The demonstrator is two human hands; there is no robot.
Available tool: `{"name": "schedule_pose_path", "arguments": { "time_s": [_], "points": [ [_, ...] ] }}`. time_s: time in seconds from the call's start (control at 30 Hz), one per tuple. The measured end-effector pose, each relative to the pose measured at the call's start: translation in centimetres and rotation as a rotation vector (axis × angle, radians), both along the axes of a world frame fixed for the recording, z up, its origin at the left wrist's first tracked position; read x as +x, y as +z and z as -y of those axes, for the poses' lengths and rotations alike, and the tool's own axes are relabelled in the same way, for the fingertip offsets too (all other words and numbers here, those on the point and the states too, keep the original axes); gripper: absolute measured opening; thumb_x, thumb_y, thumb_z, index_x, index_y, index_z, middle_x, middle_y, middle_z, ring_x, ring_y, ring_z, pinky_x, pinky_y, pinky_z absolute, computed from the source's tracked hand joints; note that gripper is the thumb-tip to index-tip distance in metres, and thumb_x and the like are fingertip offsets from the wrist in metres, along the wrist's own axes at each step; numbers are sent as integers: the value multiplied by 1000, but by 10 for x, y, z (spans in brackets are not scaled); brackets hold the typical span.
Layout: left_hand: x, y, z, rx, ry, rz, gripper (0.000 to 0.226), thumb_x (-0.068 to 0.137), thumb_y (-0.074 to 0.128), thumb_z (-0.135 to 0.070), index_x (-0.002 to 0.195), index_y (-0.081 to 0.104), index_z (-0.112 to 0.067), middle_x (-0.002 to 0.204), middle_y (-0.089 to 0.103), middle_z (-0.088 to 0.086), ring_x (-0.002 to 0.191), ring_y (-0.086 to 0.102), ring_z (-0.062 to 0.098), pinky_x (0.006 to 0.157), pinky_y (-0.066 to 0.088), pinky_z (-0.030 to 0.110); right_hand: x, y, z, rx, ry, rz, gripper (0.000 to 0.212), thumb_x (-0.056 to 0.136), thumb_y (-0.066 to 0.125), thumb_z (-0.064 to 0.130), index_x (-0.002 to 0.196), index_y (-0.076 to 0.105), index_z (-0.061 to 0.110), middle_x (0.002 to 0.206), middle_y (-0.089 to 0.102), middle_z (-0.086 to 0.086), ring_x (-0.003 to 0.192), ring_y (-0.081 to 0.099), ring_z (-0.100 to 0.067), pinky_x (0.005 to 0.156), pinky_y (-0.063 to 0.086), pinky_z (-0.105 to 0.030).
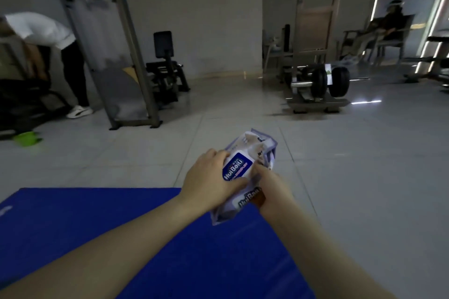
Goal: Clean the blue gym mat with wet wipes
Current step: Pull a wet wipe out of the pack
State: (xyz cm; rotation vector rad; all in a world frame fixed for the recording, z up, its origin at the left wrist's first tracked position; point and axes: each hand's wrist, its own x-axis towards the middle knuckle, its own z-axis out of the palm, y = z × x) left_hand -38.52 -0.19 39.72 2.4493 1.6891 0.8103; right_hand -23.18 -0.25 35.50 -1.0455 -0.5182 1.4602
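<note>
Wipes pack (252, 149) held over blue gym mat's (121, 238) far edge. Left hand (209, 177) curls round it at label flap (237, 168); right hand (266, 185) apparently clamps its side. I expect a hard peel could drag several wipes out.

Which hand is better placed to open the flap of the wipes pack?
Probably the left hand: its fingers lie at the blue flap, while the right hand grips the wipes pack from beneath.
</note>
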Motion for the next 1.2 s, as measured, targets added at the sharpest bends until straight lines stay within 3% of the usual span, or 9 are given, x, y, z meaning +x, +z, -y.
{"name": "schedule_pose_path", "arguments": {
  "time_s": [0.13, 0.23, 0.37, 0.47, 0.57, 0.63, 0.8, 0.97, 1.2],
  "points": [
    [-1, -15, -6, -21, -69, -31, 67, 85, 52, -79, 125, 58, -27, 100, 55, -12, 84, 58, 5, 72, 54, 26, 1, -15, 2, 2, 4, 73, 22, 87, 67, 23, 105, 72, 11, 93, 77, -15, 85, 75, -33, 74, 63, -48],
    [-1, -29, -13, -12, -177, -22, 48, 94, 39, -63, 97, 64, -23, 83, 53, -8, 70, 53, 6, 62, 46, 32, 8, -25, 1, -20, -47, 146, 19, 94, 63, 24, 103, 72, 9, 89, 76, -17, 75, 70, -30, 62, 61, -42],
    [-11, -35, -34, -106, -164, 388, 40, 95, 40, -37, 59, 35, -19, 53, 37, -6, 49, 33, 9, 51, 25, 34, 14, -32, -4, -61, -68, 149, 17, 93, 64, 19, 102, 74, 9, 98, 75, -20, 99, 71, -41, 89, 54, -63],
    [-26, -37, -55, -246, -108, 531, 40, 101, 51, -28, 64, 42, -14, 58, 42, -7, 54, 36, 9, 57, 30, 35, 15, -38, -7, -73, -44, 116, 15, 95, 65, 21, 99, 77, 13, 100, 77, -16, 102, 70, -41, 91, 55, -60],
    [-46, -45, -55, -137, -54, 190, 16, 97, 63, -26, 110, 61, -18, 94, 63, -6, 77, 58, 15, 66, 48, 37, 9, -53, -8, -90, -9, 93, 21, 97, 64, 21, 86, 83, 21, 103, 76, -16, 97, 73, -37, 87, 60, -53],
    [-54, -59, -47, 100, -62, -89, 43, 88, 68, -11, 128, 54, -16, 107, 54, 2, 85, 55, 24, 66, 46, 38, 5, -65, -9, -91, -4, 83, 26, 98, 62, 22, 82, 82, 27, 103, 77, -13, 94, 74, -33, 81, 62, -48],
    [-39, -65, -30, 117, -318, -29, 6, 91, 65, -17, 96, 68, -13, 92, 52, 2, 74, 46, 19, 65, 37, 32, -6, -79, -14, -52, 72, 117, 19, 84, 64, 32, 84, 80, 41, 105, 77, -5, 94, 75, -27, 69, 61, -36],
    [-45, -81, -45, -169, -397, -20, 27, 96, 59, -29, 122, 62, -28, 105, 50, -10, 90, 53, 13, 76, 50, 35, 2, -87, -23, -30, 95, 118, 24, 91, 61, 32, 105, 80, 27, 116, 74, -11, 105, 72, -30, 76, 61, -37],
    [-28, -81, -56, -438, -352, 225, 9, 92, 67, -26, 99, 61, -27, 100, 51, -12, 86, 58, 8, 79, 53, 32, 4, -82, -16, 34, 77, 124, 24, 89, 60, 28, 101, 81, 29, 115, 74, -12, 104, 72, -30, 77, 60, -36]
  ]
}}
